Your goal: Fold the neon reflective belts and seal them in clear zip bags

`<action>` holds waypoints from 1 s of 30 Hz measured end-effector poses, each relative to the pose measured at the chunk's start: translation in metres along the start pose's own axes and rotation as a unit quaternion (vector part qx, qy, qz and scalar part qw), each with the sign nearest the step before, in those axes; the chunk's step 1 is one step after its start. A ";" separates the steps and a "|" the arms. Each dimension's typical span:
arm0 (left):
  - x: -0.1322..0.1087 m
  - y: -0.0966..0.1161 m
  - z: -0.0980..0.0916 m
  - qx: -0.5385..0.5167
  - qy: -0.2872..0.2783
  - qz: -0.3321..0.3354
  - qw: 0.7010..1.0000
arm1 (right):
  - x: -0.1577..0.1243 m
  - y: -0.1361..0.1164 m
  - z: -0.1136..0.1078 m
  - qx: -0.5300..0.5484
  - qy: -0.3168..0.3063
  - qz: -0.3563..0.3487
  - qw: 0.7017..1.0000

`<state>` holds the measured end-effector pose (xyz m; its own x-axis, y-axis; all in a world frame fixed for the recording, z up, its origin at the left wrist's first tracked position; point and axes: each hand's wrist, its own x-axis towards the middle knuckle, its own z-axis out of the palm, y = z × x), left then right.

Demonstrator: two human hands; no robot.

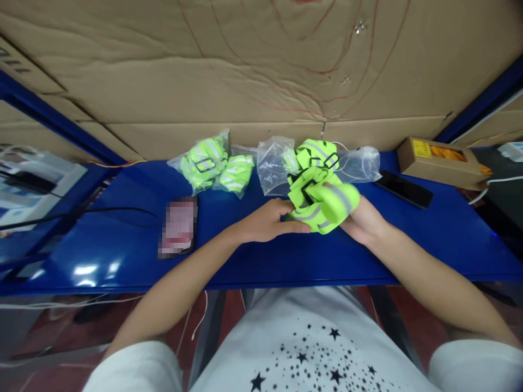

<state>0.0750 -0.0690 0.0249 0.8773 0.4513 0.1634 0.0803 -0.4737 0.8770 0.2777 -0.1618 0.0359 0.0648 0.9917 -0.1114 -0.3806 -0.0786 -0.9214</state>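
Note:
Both my hands hold a bundle of neon-yellow reflective strap [322,209] with grey stripes and black buckles, just above the blue table. My left hand [273,220] grips its left side between thumb and fingers. On the right, my right hand [365,220] is wrapped around the other side, its fingers partly hidden behind the strap. Behind the bundle lies more yellow strap [316,152] with black buckles; where one piece ends and the other starts I cannot tell. A clear plastic bag [272,160] touches it on the left.
Two bagged yellow bundles, a larger one [204,160] and a smaller one [237,174], lie at the back left. A phone [177,226] rests at left, and a black phone [404,189] at right near a cardboard box [443,163]. A cardboard wall [245,65] closes the back.

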 end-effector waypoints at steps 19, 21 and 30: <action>-0.006 -0.002 0.030 -0.010 0.365 -0.009 0.931 | 0.011 0.010 -0.009 -0.372 0.230 -0.383 0.814; -0.013 0.013 0.035 -0.013 0.346 0.039 0.937 | 0.014 0.008 -0.012 -0.417 0.238 -0.402 0.780; -0.002 0.005 0.055 -0.374 0.208 -0.047 0.903 | 0.002 0.020 -0.004 -0.464 0.164 -0.415 0.765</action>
<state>0.0997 -0.1142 0.0041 0.6177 0.7810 0.0922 -0.3338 0.1542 0.9299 0.2739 -0.1617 0.0161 0.2143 0.6730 0.7079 0.7259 0.3752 -0.5764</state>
